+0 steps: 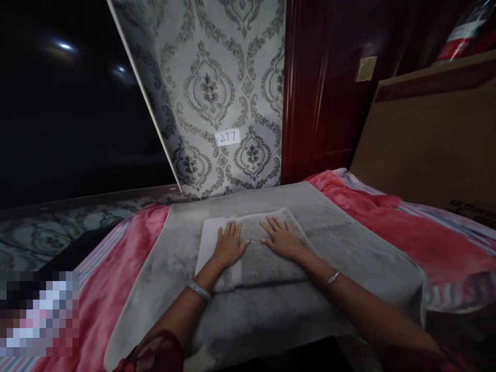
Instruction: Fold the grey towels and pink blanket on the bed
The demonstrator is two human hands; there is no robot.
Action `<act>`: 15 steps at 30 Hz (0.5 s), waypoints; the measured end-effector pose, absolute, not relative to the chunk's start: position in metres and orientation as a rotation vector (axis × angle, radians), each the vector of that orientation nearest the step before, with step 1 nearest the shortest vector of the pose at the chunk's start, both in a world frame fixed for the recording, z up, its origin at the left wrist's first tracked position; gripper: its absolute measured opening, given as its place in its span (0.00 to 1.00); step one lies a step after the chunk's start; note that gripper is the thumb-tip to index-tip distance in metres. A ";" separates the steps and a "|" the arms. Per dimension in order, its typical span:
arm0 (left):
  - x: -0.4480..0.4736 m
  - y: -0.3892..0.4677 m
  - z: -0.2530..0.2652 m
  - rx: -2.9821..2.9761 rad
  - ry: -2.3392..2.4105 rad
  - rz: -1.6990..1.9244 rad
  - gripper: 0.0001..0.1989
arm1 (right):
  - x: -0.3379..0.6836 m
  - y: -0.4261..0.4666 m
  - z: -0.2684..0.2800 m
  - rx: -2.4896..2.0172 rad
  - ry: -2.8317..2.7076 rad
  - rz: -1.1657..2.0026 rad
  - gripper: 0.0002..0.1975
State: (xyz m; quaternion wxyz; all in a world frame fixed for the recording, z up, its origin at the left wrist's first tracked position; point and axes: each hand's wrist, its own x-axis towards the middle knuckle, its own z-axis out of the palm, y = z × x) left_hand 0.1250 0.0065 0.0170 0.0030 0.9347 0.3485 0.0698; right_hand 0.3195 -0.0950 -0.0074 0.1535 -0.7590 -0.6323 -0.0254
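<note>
Bed w/ folded towel (256, 258): both hands flat, left (229, 246), right (282, 239).

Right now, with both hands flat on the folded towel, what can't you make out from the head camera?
- Folded towel: the parts under the left hand and right hand are covered; its layer count cannot be told.
- Larger grey towel: near edge lost in shadow.
- Lower left corner: pixelated patch.
- Upper left: dark area, nothing readable.
- Red object, top right: cut by the frame edge.
</note>
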 end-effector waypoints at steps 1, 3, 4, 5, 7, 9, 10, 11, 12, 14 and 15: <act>0.126 0.005 0.011 2.956 1.123 0.182 0.35 | 0.314 -0.097 -0.012 -2.212 -1.828 -0.087 0.32; 0.125 0.004 0.002 2.978 1.143 0.160 0.35 | 0.309 -0.100 -0.021 -2.236 -1.846 -0.117 0.32; 0.124 0.005 -0.001 2.978 1.141 0.160 0.36 | 0.309 -0.102 -0.024 -2.234 -1.846 -0.123 0.32; 0.122 0.005 -0.001 2.973 1.134 0.155 0.36 | 0.310 -0.103 -0.026 -2.229 -1.844 -0.123 0.32; 0.121 0.007 0.000 2.956 1.116 0.154 0.36 | 0.314 -0.104 -0.028 -2.212 -1.840 -0.124 0.32; 0.121 0.008 0.002 2.930 1.121 0.170 0.35 | 0.316 -0.104 -0.027 -2.197 -1.831 -0.134 0.32; 0.121 0.008 0.003 2.917 1.136 0.181 0.35 | 0.316 -0.103 -0.027 -2.193 -1.829 -0.139 0.32; 0.122 0.008 0.003 2.907 1.156 0.196 0.34 | 0.316 -0.103 -0.026 -2.193 -1.828 -0.139 0.32; 0.122 0.008 0.003 2.897 1.186 0.216 0.34 | 0.315 -0.104 -0.025 -2.198 -1.828 -0.133 0.32; 0.121 0.008 0.002 2.877 1.265 0.269 0.34 | 0.314 -0.104 -0.023 -2.215 -1.831 -0.112 0.32; 0.120 0.008 0.001 2.862 1.314 0.293 0.34 | 0.313 -0.105 -0.022 -2.224 -1.830 -0.103 0.32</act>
